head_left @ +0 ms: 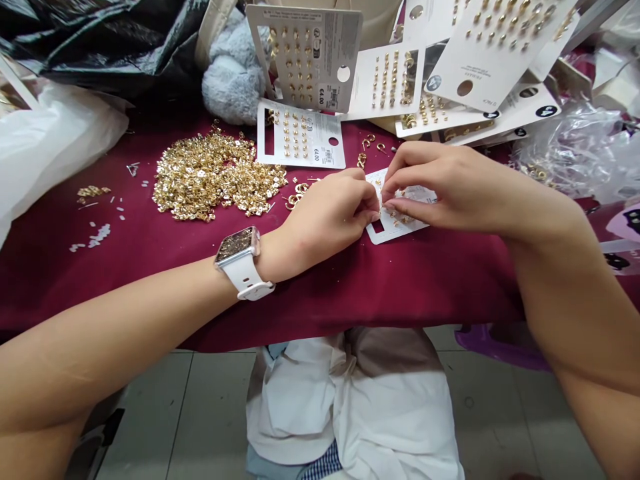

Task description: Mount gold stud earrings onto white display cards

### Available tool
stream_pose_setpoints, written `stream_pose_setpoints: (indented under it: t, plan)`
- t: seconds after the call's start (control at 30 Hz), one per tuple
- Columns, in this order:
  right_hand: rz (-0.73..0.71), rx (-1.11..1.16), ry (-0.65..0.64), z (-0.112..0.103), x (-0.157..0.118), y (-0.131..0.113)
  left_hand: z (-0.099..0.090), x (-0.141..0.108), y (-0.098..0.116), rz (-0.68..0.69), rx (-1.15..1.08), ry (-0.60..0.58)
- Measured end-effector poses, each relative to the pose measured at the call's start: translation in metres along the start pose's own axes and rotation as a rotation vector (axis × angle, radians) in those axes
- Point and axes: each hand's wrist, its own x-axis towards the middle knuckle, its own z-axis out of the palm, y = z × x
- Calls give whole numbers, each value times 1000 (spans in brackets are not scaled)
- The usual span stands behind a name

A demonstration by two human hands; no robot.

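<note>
A small white earring card (387, 235) lies flat on the dark red cloth under both hands, with gold-coloured studs (399, 219) on it. My left hand (325, 217), with a white-strapped watch (243, 257) on the wrist, is closed in a pinch over the card's left part. My right hand (445, 183) pinches with thumb and fingertips just beside the left fingertips, above the card. Whatever sits between the fingers is too small or hidden to name. Left of the hands lies a heap of gold-coloured earring backs (215, 177). Gold hoop earrings (299, 192) lie by my left hand.
Filled earring cards (320, 60) stand and lie stacked behind the hands. Another card (303, 137) lies beside the heap. Small clear plastic bits (97, 237) are scattered at left, near a white plastic bag (55, 143). Clear bags (575, 147) lie at right.
</note>
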Motion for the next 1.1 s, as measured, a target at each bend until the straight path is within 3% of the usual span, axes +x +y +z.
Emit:
stream_pose_setpoints:
  t: [0.73,0.93,1.1]
  plan:
    - [-89,-91,-37,-3,-1,0,3,1,-1,66,153,20]
    - [-54,-91,29,1,-6,-1,-1,-1,-2,182,227,28]
    - [-44,-121,26,3,-7,-4,-1,-4,3,169,342,43]
